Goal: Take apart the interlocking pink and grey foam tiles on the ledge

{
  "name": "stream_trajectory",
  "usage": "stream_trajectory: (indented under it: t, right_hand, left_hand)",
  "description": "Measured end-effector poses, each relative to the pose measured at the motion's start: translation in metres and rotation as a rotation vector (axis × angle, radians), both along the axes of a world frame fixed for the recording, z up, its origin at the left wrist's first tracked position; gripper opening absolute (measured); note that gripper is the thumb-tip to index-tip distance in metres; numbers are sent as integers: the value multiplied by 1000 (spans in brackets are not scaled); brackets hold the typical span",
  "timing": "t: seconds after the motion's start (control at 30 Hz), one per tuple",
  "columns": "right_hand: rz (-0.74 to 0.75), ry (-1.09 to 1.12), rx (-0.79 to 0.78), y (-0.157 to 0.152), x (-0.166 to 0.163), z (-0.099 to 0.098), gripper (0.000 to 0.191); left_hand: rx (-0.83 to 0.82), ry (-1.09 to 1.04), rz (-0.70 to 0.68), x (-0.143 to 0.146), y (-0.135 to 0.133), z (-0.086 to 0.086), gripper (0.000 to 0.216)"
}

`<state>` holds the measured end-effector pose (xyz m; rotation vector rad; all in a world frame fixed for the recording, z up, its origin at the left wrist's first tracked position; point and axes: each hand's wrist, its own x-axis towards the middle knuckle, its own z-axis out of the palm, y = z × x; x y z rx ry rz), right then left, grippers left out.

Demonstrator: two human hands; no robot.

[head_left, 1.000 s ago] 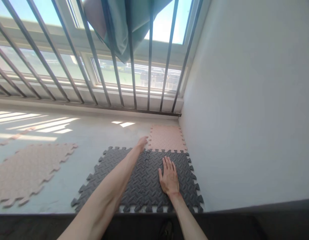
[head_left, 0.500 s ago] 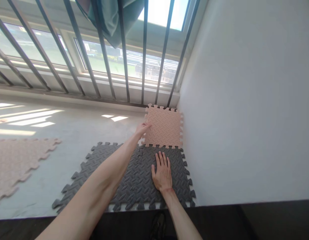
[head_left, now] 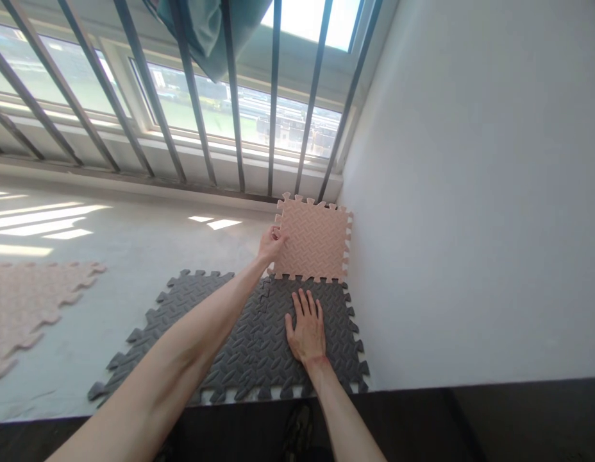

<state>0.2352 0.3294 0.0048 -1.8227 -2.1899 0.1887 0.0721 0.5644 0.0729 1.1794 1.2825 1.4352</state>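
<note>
— Where was the pink foam tile (head_left: 313, 239) found?
— It was seen in the corner of the floor (head_left: 134, 256), just beside the white wall (head_left: 470, 192) and below the window bars (head_left: 240, 115), with its far edge tilted up. Its near edge was met by the toothed edge of the grey foam tile (head_left: 326, 308).

— How was it held?
— Its left edge was pinched by the left hand (head_left: 271, 242), fingers curled around it. The right hand (head_left: 304, 328) was laid flat and spread open on the grey tile, with nothing grasped.

— What else was noted?
— A second grey tile (head_left: 192, 333) was joined on the left, and another pink tile (head_left: 28, 301) was seen well apart. A teal cloth (head_left: 206, 25) was hung over the bars.
</note>
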Motion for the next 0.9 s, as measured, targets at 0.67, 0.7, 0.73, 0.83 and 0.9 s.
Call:
stream_trajectory:
  t: [0.67,0.7,0.73,0.83,0.9]
  right_hand:
    - [-140,-12,41,0,-3,-11,79]
    - [-142,-15,44,1,-4,-10,79]
    - [-147,-15,48,1,-4,-8,79]
    - [-167,-9,39,8,5,-2,82]
    - [-164,-21,15,15,20,4,85]
  left_hand:
    - [134,-231,-162,-34,9,71,66]
    - [134,-222,-175,-33,8,72,65]
    - [128,-207,-188,-32,7,73,64]
    - [39,-132,-239,-27,0,74,62]
    - [-35,-96,-256,-25,-7,72,65]
